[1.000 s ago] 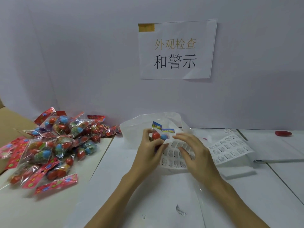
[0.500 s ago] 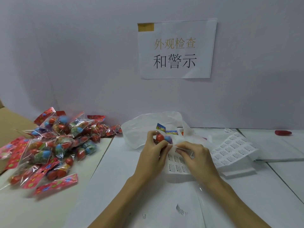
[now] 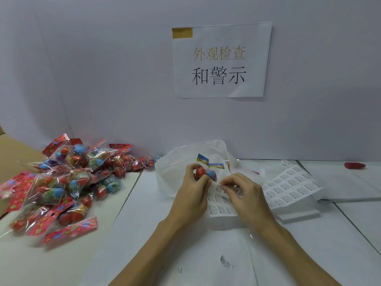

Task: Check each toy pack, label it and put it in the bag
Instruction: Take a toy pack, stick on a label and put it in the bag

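One toy pack (image 3: 206, 172), a clear sachet with a red ball and a blue ball and a colourful header card on top, is held upright above the label sheet (image 3: 288, 187). The sheet, white with rows of small printed labels, lies curled on the table. Behind is the white plastic bag (image 3: 177, 168), open. A pile of toy packs (image 3: 61, 182) lies far to the left.

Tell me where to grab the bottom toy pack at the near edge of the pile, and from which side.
Judging by how it lies, take that toy pack by its flat pink header strip, which points toward the bare table on the right. Come in from the right and near side and pinch the strip's free end. The strip is thin, flat and clear of the pile, while the pack's toy end is tucked under other packs.
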